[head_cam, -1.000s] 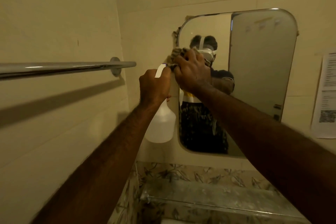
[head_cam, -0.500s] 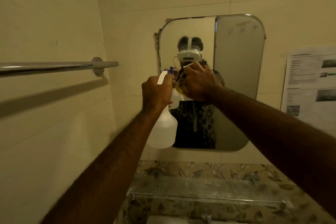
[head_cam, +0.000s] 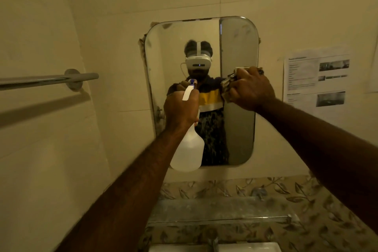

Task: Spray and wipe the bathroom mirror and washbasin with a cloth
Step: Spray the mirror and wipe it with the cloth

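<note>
A rounded rectangular mirror (head_cam: 238, 43) hangs on the tiled wall ahead. My left hand (head_cam: 181, 108) grips the neck of a white spray bottle (head_cam: 189, 151), its nozzle pointing at the glass. My right hand (head_cam: 250, 90) presses a crumpled patterned cloth (head_cam: 228, 83) against the mirror's right half, near the middle of its height. A sliver of the white washbasin (head_cam: 245, 247) shows at the bottom edge, with the top of a tap (head_cam: 211, 239) above it.
A chrome towel rail (head_cam: 47, 79) sticks out from the left wall at hand height. A glass shelf (head_cam: 221, 213) runs below the mirror against leaf-patterned tiles. Printed paper sheets (head_cam: 316, 80) are stuck on the wall right of the mirror.
My right hand with the cloth has swept from the mirror's upper left down and across to its right side. My left hand keeps the bottle raised. The view has shifted rightward.
</note>
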Motion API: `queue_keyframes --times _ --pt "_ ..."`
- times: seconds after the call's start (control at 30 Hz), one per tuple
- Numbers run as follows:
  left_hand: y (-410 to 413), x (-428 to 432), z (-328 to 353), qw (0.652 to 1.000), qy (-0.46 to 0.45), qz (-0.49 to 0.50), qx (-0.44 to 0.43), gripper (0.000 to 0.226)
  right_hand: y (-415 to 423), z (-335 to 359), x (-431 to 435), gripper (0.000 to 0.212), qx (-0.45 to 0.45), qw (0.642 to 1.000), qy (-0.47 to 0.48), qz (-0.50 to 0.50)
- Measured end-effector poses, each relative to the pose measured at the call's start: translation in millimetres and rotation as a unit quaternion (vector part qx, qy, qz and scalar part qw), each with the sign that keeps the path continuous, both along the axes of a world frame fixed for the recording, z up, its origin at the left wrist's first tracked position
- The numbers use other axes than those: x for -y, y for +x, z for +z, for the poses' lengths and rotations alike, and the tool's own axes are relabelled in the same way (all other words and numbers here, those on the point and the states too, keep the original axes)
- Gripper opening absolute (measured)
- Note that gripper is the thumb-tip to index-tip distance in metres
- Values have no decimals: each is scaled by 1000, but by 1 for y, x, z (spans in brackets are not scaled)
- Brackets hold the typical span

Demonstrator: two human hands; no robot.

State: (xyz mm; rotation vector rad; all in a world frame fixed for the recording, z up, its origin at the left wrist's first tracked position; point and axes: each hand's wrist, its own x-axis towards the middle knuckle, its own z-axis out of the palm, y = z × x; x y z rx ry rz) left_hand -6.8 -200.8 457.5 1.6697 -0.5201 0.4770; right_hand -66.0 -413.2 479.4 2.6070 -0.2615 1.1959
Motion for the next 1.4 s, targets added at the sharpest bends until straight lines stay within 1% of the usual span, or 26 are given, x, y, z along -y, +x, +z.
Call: queue_keyframes --times 0.07,0.13,0.23,0.3,0.4,0.47,0.53,0.67,0.77,0.9,1.03,1.13,1.2,1.23,1.3,1.37,1.4 --pt "0 11 -5 1000 1 -2 -2 32 -5 -5 10 48 16 996 86 1" --pt "-1 18 -10 1000 0 -8 -6 30 -2 -13 14 42 38 982 185 19" --pt "-4 18 -17 1000 -5 -16 -4 27 6 -30 3 43 118 940 314 65" --pt "-2 14 -23 1000 4 -14 -3 27 14 -40 -11 36 162 910 373 84" --pt "5 0 -30 999 21 3 -30 31 27 -49 -33 29 204 873 434 95" --pt "11 -12 -31 999 25 13 -40 33 36 -51 -48 30 218 863 445 96" --pt "17 -26 -31 998 33 29 -41 35 44 -51 -63 31 207 862 449 113" --pt "28 -54 -30 996 46 65 -41 37 65 -52 -93 30 194 867 436 141" --pt "34 -75 -31 995 42 83 -43 38 86 -56 -117 27 160 890 396 159" --pt "41 -99 -34 994 20 92 -55 33 107 -60 -158 29 130 908 355 179" --pt "44 -117 -37 994 2 93 -58 32 122 -59 -188 38 89 938 291 165" --pt "45 -126 -39 994 4 95 -59 35 126 -60 -203 43 53 970 192 140" --pt "47 -128 -42 994 7 94 -60 35 125 -64 -209 48 22 982 137 127" --pt "47 -129 -43 994 9 94 -61 35 124 -67 -210 49 4 986 112 121" --pt "48 -128 -46 994 7 92 -63 36 122 -75 -207 47 -33 994 31 100" --pt "48 -124 -50 994 11 91 -65 36 118 -83 -202 45 -75 992 -52 84" --pt "47 -122 -52 994 16 90 -65 36 115 -86 -198 45 -91 989 -79 84"
